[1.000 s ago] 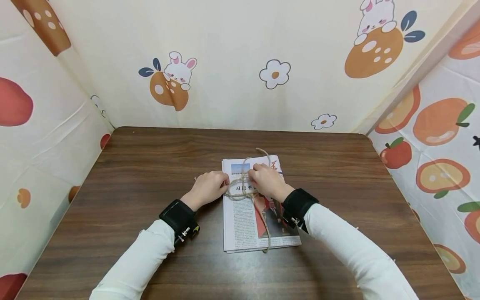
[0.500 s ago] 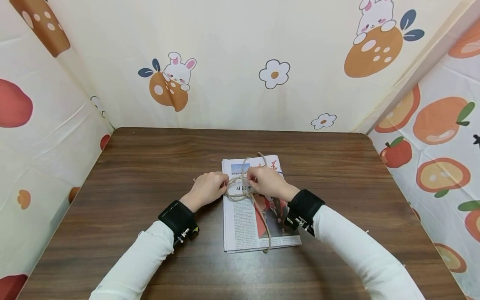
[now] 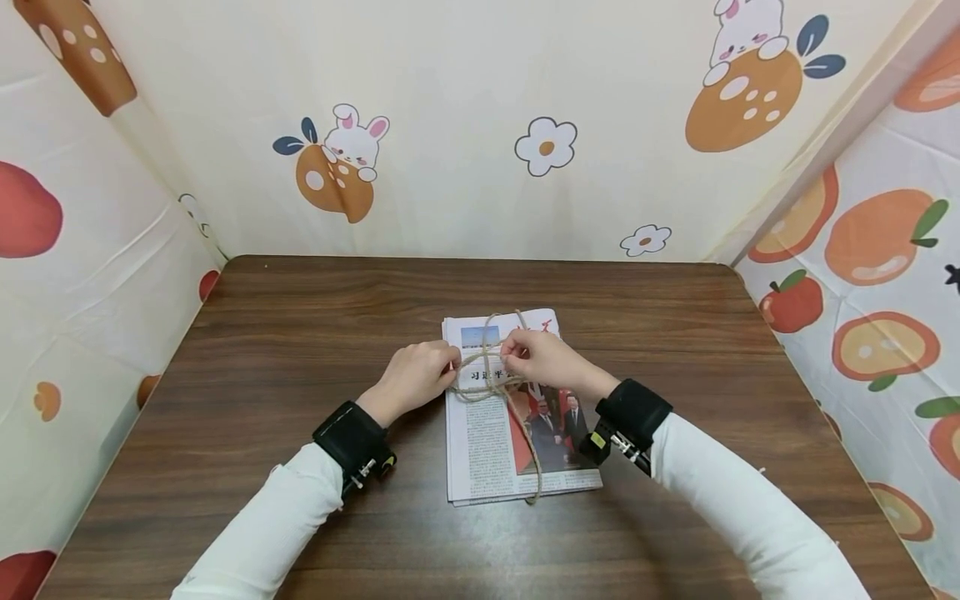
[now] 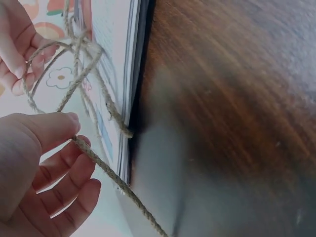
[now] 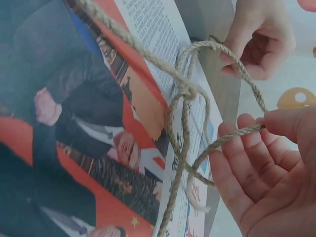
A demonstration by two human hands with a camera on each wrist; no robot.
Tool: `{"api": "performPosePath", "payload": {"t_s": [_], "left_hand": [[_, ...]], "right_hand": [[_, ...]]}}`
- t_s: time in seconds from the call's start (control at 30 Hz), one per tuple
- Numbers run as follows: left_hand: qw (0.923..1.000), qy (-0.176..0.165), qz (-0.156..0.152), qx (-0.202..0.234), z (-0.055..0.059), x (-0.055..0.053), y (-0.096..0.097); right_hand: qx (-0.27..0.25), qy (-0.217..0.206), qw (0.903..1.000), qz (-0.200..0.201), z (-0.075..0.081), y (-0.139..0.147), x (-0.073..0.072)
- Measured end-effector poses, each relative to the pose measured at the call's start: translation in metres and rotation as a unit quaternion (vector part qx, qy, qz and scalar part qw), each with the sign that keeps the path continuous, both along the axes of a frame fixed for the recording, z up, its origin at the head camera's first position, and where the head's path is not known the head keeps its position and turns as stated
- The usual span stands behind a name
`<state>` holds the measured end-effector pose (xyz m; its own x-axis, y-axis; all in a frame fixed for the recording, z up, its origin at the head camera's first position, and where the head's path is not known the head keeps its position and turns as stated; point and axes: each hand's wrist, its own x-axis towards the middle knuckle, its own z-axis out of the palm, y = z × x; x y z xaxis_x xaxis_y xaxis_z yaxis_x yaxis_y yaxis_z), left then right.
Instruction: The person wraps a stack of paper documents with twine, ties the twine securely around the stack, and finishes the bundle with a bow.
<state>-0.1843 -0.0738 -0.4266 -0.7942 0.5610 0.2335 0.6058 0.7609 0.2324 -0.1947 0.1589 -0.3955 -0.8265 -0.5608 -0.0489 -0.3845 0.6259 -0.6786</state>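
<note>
A folded stack of newspapers (image 3: pixel 480 458) lies on the table, with twine (image 3: pixel 537 479) running lengthwise and across its top. The strands cross in a knot (image 5: pixel 186 91), seen in the right wrist view. At the stack's left edge, my left hand (image 3: pixel 416 375) pinches one strand (image 4: pixel 118 181) between thumb and index finger, its other fingers loosely bent. Over the upper right of the stack, my right hand (image 3: pixel 555 362) pinches a raised loop of twine (image 5: pixel 242 69) with thumb and fingertips. A short frayed twine end (image 5: pixel 200 206) hangs beyond the knot.
The brown wooden table (image 3: pixel 300 308) surrounds the stack. A cream backdrop (image 3: pixel 450 167) with rabbit and flower prints rises behind, with fruit-printed sheets (image 3: pixel 885 400) at the sides. Black straps (image 3: pixel 633 421) with small cameras circle both wrists.
My right hand has shifted a little right, drawing the twine with it, and its wrist has turned and moved right. The twine end at the top has dropped slightly. My left hand stays nearly still.
</note>
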Motion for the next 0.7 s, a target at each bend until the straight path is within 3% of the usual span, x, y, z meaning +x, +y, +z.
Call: {"api": "performPosePath", "payload": {"t_s": [0.33, 0.7], "left_hand": [[0.9995, 0.027, -0.014, 0.001, 0.007, 0.002, 0.000], [0.9995, 0.029, -0.007, 0.005, 0.013, 0.002, -0.005]], "right_hand": [[-0.037, -0.076, 0.9964, -0.008, 0.010, 0.014, 0.001], [-0.009, -0.064, 0.9975, -0.028, 0.026, 0.034, 0.001]]}}
